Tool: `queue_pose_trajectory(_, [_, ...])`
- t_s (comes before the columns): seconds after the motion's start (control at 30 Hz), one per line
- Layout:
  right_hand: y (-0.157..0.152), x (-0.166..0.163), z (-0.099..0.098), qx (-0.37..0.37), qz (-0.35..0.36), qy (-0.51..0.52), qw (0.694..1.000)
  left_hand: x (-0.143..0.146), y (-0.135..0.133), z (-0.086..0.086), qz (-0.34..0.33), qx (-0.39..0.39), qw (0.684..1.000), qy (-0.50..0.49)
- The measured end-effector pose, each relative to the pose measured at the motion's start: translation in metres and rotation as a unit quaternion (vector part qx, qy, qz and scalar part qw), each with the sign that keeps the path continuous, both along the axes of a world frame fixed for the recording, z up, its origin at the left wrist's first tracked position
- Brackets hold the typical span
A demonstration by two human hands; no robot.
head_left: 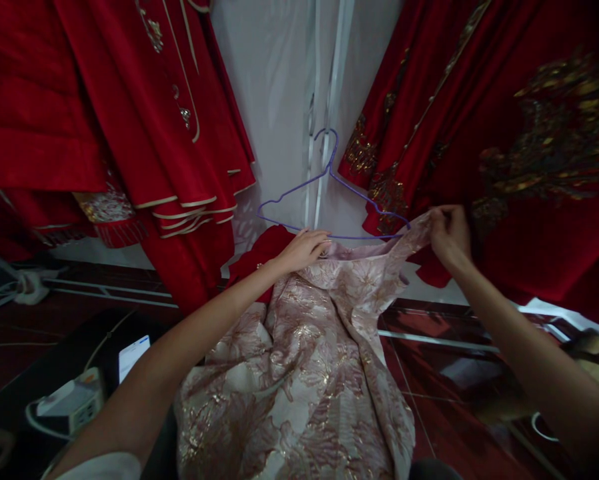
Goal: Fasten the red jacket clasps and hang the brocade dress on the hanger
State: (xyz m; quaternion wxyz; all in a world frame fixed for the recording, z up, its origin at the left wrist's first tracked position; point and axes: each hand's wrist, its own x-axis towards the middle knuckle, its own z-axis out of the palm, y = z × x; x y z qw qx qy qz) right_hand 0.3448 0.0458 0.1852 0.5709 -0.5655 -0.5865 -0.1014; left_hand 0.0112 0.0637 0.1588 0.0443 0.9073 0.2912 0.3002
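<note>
A pale pink and gold brocade dress spreads down the middle of the head view. Behind its neckline is a thin purple hanger, its hook pointing up. The hanger's right end meets the dress's right shoulder strap. My right hand pinches that strap and pulls it out to the right. My left hand rests on the upper left edge of the dress, fingers closed around the neckline; the exact grip is partly hidden.
Red embroidered garments hang on the left and right, before a white cabinet. At lower left lie a power strip and a phone on a dark surface. A metal rail runs above the red tiled floor.
</note>
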Motion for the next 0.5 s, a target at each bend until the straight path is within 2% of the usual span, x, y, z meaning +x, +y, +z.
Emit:
queue_pose_trajectory(0.17, [0.007, -0.04, 0.031, 0.022, 0.012, -0.129, 0.991, 0.019, -0.006, 0.006, -0.042, -0.015, 0.999, -0.025])
queue_pose_trajectory(0.3, [0.014, -0.057, 0.047, -0.051, 0.033, -0.173, 0.983, 0.023, -0.001, 0.014, -0.055, -0.052, 0.995, -0.068])
queue_pose_trajectory(0.4, [0.016, -0.054, 0.047, -0.092, 0.062, -0.168, 0.98, 0.002, 0.017, 0.019, -0.002, -0.063, 0.986, -0.155])
queue_pose_trajectory(0.5, [0.015, -0.047, 0.046, -0.088, 0.098, -0.161, 0.978, -0.039, 0.04, 0.017, 0.122, -0.018, 0.964, -0.237])
